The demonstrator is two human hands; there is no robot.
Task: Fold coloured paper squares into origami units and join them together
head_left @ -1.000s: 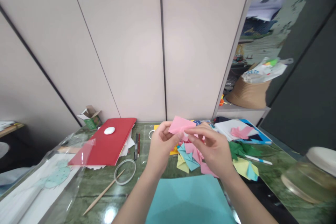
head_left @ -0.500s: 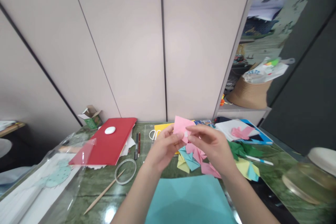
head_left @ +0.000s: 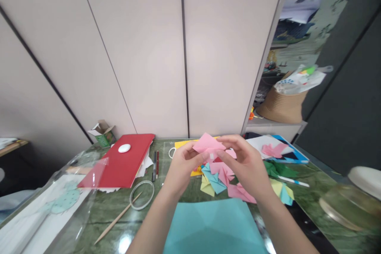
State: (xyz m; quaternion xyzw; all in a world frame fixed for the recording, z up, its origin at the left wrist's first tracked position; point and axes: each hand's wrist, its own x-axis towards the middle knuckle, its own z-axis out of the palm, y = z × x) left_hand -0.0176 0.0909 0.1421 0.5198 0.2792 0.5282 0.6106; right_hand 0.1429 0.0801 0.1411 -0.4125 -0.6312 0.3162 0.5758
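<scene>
A folded piece of pink paper (head_left: 208, 144) is held up above the table between my two hands, with a small white patch on its lower part. My left hand (head_left: 185, 166) pinches its left side between thumb and fingers. On the right side, the thumb and fingers of my right hand (head_left: 245, 162) grip the same paper. Just below lie folded pink paper pieces (head_left: 224, 171), a blue one (head_left: 214, 178) and a yellow one (head_left: 207, 186). A large turquoise sheet (head_left: 214, 226) lies in front, between my forearms.
At left are a red folder (head_left: 125, 162) with a white round lid (head_left: 124, 148), a tape ring (head_left: 142, 195), a pointed wooden stick (head_left: 117, 219) and clear plastic over a drawing. Two pens stand near the folder. A lidded jar (head_left: 353, 198) is at far right, near green paper (head_left: 279, 169).
The pink paper has turned, and its upper part now tips as a peak over the lower part. My right hand has moved from touching the white patch to gripping the right side.
</scene>
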